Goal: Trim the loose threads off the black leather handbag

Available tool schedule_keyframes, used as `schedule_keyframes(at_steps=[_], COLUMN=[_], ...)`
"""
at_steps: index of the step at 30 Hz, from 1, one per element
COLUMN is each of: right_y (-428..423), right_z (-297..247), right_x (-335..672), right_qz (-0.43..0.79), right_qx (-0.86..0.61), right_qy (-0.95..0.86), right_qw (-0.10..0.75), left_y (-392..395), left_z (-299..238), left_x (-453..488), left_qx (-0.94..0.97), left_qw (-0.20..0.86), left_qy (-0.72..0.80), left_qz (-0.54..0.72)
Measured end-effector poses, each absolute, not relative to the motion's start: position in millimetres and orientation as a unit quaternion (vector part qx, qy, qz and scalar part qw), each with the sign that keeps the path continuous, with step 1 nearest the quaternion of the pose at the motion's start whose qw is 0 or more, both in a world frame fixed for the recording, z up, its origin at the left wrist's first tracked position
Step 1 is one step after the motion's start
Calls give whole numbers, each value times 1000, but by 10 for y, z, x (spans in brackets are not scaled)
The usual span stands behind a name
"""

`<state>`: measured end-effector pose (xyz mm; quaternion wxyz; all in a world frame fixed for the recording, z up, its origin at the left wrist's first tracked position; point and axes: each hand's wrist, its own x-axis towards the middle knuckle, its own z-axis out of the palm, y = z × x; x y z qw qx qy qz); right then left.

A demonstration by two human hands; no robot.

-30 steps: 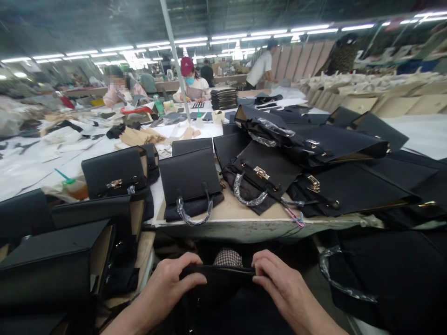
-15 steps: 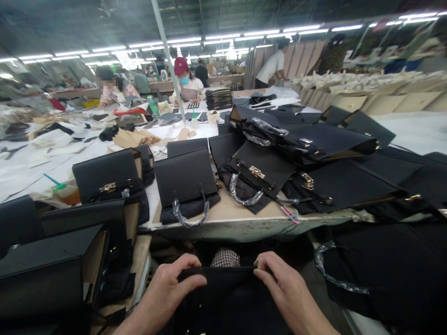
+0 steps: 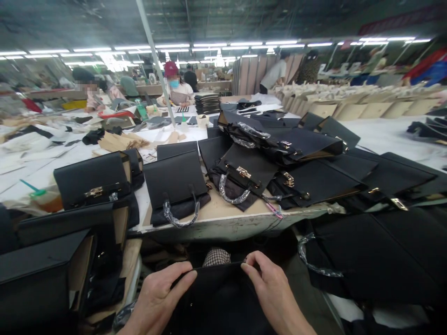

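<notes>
A black handbag point(image 3: 220, 298) is in front of me at the bottom centre, its top edge running level between my hands. My left hand point(image 3: 165, 288) pinches the left end of that edge between thumb and fingers. At the right end, my right hand point(image 3: 267, 284) pinches the same edge. The lower part of the bag runs out of view. Just beyond it shows a patch of black-and-white checked cloth point(image 3: 216, 257). On the table ahead stands another black handbag point(image 3: 176, 179) with a plastic-wrapped handle point(image 3: 181, 223).
Black bags with gold clasps pile up on the worktable point(image 3: 223, 228), one with a clasp point(image 3: 243, 172). More bags point(image 3: 38, 274) crowd the left and a large one point(image 3: 377, 256) lies right. A glue bottle point(image 3: 45, 197), a pole point(image 3: 155, 60) and co-workers point(image 3: 176, 90) are farther off.
My view has turned slightly to the right, so the table and bags appear shifted left. Both hands keep their pinch on the bag's edge.
</notes>
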<state>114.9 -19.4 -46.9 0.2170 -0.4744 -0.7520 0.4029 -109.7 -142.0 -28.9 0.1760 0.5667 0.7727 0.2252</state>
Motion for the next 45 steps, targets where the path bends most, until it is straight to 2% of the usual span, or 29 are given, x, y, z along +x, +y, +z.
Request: schedule_keyframes(at_steps=[4,7,12,22,27,37,45], right_y=[-269,-315,-358,-361,-400,-451,-480], right_z=[-479,-495,-530,-574,-573,-541,-486], right_x=[1138,1137,1169,1215,1217,1174,1166], right_qz=[390,385,386,397,387,343,336], right_qx=[-485,-484,-479,-488,-485,-466,-464], right_qy=[-750,-752,-749,-736,-743,-769,-774], right_qw=[223,229,246,250,250,270,271], left_y=[-1327,-1209,-1047,-924,-901,-777,-798], left_z=[-175,-135,-207,-133,-150,-27,-58], left_x=[-1040,-951,-817,-706,-719,-649,-558], left_qx=[677,729,757,713,695,747,704], left_qw=[4,-33,1,121,145,183,189], left_qy=[728,680,651,686,698,637,680], left_qz=[109,73,62,76,94,55,85])
